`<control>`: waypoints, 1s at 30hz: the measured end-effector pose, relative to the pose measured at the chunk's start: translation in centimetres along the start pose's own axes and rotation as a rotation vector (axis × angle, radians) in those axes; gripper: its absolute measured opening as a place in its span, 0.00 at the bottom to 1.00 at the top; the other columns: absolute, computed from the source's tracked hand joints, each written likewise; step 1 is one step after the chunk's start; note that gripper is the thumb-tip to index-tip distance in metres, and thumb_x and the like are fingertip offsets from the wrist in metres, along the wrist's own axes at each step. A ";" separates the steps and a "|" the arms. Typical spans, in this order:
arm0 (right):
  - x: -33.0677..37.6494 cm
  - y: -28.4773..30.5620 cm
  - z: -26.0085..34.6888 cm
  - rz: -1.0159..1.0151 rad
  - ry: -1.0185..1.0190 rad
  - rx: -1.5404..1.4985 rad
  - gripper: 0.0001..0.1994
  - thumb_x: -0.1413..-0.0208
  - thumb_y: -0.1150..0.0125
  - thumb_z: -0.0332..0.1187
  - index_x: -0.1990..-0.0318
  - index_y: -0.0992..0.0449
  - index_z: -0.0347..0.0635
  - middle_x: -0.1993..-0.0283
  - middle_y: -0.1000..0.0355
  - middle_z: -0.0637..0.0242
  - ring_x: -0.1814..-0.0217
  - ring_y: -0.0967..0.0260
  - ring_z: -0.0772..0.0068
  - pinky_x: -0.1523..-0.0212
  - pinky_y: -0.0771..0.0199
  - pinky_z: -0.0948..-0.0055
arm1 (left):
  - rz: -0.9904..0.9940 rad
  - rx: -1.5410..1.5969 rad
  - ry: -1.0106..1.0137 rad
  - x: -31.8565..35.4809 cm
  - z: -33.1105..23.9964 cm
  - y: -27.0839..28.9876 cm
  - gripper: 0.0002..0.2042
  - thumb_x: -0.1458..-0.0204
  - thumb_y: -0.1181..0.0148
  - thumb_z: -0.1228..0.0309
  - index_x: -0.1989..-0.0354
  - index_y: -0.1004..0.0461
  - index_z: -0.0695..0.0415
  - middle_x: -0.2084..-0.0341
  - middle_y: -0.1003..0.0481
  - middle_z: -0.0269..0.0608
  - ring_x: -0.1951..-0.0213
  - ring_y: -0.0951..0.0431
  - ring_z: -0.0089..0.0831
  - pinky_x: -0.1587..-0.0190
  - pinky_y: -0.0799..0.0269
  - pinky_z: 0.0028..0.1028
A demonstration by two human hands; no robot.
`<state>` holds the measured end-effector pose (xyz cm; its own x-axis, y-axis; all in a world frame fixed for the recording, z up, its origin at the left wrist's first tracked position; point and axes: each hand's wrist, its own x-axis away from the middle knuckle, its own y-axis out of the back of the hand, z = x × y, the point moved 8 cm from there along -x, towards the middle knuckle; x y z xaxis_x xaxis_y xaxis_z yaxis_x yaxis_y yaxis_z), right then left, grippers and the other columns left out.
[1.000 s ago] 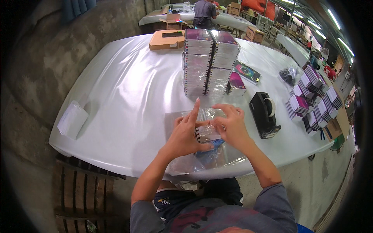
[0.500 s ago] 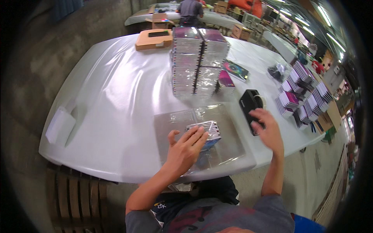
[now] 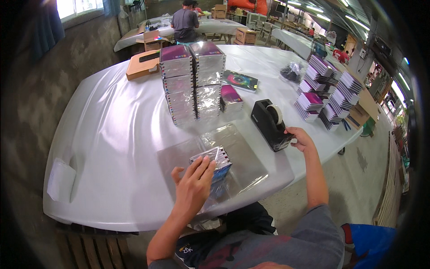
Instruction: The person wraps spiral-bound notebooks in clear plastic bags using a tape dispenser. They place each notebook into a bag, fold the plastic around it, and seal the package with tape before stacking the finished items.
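Head view, left hand (image 3: 193, 184) on wrapped pack (image 3: 212, 162), right hand (image 3: 301, 139) at tape dispenser (image 3: 270, 123)

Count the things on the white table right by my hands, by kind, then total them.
Black tape dispenser at right hand: 1
Clear-wrapped small box under left hand: 1
Clear plastic sheet: 1
Tall stacks of wrapped boxes: 2
Total: 5
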<state>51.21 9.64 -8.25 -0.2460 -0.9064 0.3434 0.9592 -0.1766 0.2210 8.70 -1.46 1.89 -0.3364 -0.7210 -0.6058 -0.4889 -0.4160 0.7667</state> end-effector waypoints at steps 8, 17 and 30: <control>4.4 -1.5 -1.0 0.120 0.165 -0.481 0.11 0.44 0.41 0.42 0.70 0.25 0.46 0.54 0.33 0.72 0.47 0.41 0.71 0.50 0.35 0.46 | -0.001 -0.019 0.020 0.0 0.0 0.3 0.15 0.54 0.36 0.72 0.55 0.23 0.50 0.53 0.24 0.33 0.48 0.27 0.25 0.49 0.49 0.37; 4.3 0.5 -2.5 -0.461 0.425 0.335 0.15 0.47 0.37 0.41 0.69 0.19 0.35 0.46 0.32 0.64 0.41 0.39 0.67 0.46 0.37 0.57 | 0.007 0.050 0.061 0.4 0.3 0.2 0.16 0.54 0.36 0.74 0.54 0.23 0.50 0.54 0.26 0.33 0.48 0.27 0.31 0.52 0.42 0.33; 16.4 -16.3 7.6 0.216 0.430 -0.025 0.36 0.46 0.41 0.25 0.31 0.51 0.45 0.78 0.27 0.65 0.85 0.41 0.88 0.88 0.44 0.87 | -0.088 0.204 0.024 0.4 0.7 0.6 0.24 0.56 0.35 0.74 0.48 0.34 0.59 0.56 0.26 0.40 0.50 0.27 0.38 0.52 0.37 0.36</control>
<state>30.51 0.59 0.76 0.0342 -0.9989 -0.0308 0.9863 0.0288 0.1625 7.69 -1.61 1.93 -0.2668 -0.7010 -0.6614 -0.6694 -0.3589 0.6504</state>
